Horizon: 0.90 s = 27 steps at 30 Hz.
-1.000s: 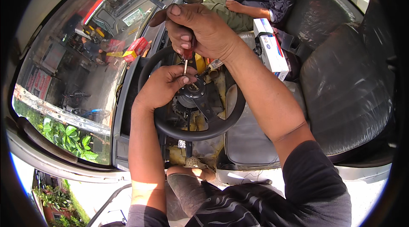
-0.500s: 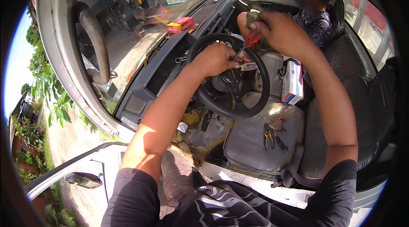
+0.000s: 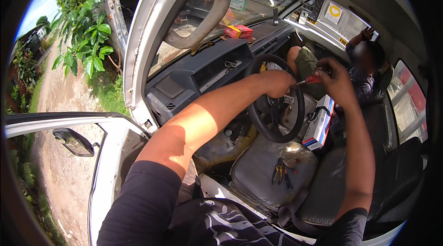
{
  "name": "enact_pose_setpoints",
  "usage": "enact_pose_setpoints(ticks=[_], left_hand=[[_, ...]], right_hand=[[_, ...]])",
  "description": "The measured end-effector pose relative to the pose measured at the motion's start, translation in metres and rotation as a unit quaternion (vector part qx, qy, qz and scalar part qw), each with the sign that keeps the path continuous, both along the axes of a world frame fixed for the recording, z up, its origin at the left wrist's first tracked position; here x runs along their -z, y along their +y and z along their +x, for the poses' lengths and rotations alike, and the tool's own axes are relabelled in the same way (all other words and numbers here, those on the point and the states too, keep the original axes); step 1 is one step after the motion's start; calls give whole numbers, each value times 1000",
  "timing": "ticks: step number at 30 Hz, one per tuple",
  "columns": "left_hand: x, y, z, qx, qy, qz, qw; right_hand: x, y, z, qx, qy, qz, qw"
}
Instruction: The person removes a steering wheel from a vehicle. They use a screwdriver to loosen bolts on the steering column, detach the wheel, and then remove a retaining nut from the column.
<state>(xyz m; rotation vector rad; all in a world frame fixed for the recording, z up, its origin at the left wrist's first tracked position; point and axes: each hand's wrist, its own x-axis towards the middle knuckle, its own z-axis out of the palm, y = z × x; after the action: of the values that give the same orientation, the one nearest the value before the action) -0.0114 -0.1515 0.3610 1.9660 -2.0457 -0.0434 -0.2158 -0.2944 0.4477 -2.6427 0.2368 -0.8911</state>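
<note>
Now the screwdriver [image 3: 308, 81] lies almost level in the view, where half a second ago it slanted down toward the hub of the steering wheel [image 3: 299, 121]. The right hand [image 3: 333, 79] has moved out to the right of the wheel, so the tool appears to run across from one hand to the other at the wheel's upper right rim, and the work seems to be centred where its shank meets the left hand [image 3: 278, 83], over the upper part of the wheel.

The left hand is curled inward at the far end of the shank; its fingertips are hidden, so I cannot tell how firmly they close or what they grip. The right hand is half curled, thumb and fingers pinched around the red handle.

Counted out, there is one screwdriver and one wheel. On the seat [image 3: 247, 167], nearer the wearer than the wheel, lie two hand tools: one pair of yellow-and-black pliers [image 3: 277, 172] and one dark, red-marked tool [image 3: 288, 180], its kind unclear. One white, blue and red box [image 3: 319, 126] sits just right of the wheel; one red-and-yellow carton [image 3: 238, 32] rests on the dashboard [image 3: 177, 80] beyond it. One other person [image 3: 364, 82] sits past the wheel.
</note>
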Motion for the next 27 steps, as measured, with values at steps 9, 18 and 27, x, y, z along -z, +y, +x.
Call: enact_pose_setpoints(ticks=[9,18,27], left_hand=[[-9,3,0,15,-1,12,1000],[-17,1,2,7,-26,30,999],[-9,-2,0,-29,-85,51,995]], right_hand=[[-9,18,-12,6,10,-5,1000],[-9,17,-18,3,1,-24,1000],[-2,13,-15,52,13,-53,997]])
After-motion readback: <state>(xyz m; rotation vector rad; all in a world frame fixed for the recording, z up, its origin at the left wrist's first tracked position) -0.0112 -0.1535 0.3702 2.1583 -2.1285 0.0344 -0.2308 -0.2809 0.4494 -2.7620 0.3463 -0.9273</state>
